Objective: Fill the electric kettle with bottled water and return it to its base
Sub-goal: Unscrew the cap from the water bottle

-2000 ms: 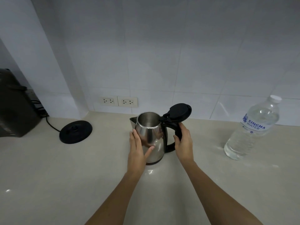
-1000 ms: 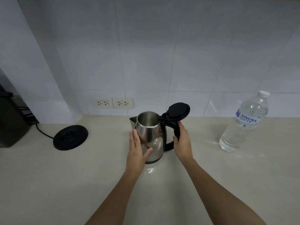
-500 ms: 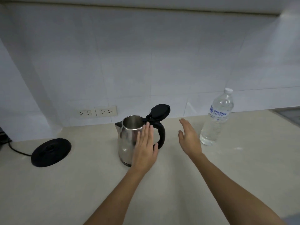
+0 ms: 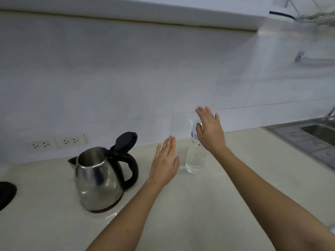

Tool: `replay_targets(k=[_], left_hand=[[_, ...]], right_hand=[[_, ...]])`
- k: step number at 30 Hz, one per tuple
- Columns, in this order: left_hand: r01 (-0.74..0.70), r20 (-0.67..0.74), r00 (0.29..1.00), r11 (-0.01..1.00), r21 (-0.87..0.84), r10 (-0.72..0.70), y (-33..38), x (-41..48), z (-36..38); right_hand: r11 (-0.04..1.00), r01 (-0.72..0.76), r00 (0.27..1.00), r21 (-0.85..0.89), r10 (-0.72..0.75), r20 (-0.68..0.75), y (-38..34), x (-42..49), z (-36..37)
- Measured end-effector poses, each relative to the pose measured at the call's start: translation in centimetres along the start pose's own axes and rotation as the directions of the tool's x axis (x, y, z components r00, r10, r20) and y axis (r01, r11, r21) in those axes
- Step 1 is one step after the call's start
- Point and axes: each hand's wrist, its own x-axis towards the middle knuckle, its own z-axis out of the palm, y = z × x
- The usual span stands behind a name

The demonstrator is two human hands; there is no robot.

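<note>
A steel electric kettle (image 4: 98, 180) with a black handle stands on the pale counter (image 4: 54, 223), its black lid flipped up. Its round black base (image 4: 6, 193) lies at the left edge, partly cut off. A clear water bottle (image 4: 195, 160) with a blue label stands to the right of the kettle. My right hand (image 4: 210, 131) is open with fingers spread, in front of the bottle's upper part, hiding its neck and cap. My left hand (image 4: 165, 163) is open with straight fingers, between kettle and bottle, holding nothing.
Two wall sockets (image 4: 57, 143) sit in the tiled wall behind the kettle. A steel sink (image 4: 315, 136) is set in the counter at the right. A shelf and rail hang at the upper right.
Both hands left the kettle and moved right toward the bottle; my right hand now covers its top. The view swung right, so the base slid to the left edge and the sink appeared.
</note>
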Motion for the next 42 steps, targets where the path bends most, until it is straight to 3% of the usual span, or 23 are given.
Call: replay_targets(k=[4,8,13,17,25,28,33,42], left_hand=[[0.077,-0.004,0.997,0.993,-0.089,-0.078,2.8,3.9,2.2],[0.219,0.102,0.973,0.964,-0.149,-0.205,4.9,7.1,5.0],[0.429,0.225,0.897,0.874,-0.228,-0.381,6.7,9.7,7.7],[0.534,0.244,0.844,0.795,-0.289,-0.478,6.7,10.3,8.9],[0.537,0.183,0.838,0.715,-0.448,-0.515,6.1,10.9,10.0],[0.518,0.119,0.843,0.733,-0.442,-0.524,6.2,10.7,9.6],[0.515,0.059,0.841,0.764,-0.389,-0.537,5.8,8.7,7.9],[0.493,0.153,0.862,0.723,-0.484,-0.484,3.6,1.2,0.7]], right_hand=[[1.000,0.000,1.000,0.015,-0.001,0.019,3.6,2.2,-0.9],[0.996,-0.034,0.992,0.082,0.023,0.121,6.4,3.8,-1.4],[0.996,-0.075,0.951,0.054,0.055,0.303,8.1,5.7,-1.4],[0.992,-0.059,0.948,0.114,0.020,0.317,8.0,6.7,-0.9],[0.992,-0.088,0.946,0.090,0.055,0.321,8.1,7.6,-0.2],[0.981,-0.143,0.929,0.131,0.087,0.359,7.9,7.4,-0.3],[0.967,-0.111,0.935,0.228,0.024,0.355,5.7,6.1,-0.9],[0.949,-0.029,0.938,0.314,-0.083,0.337,-2.1,2.0,-2.6]])
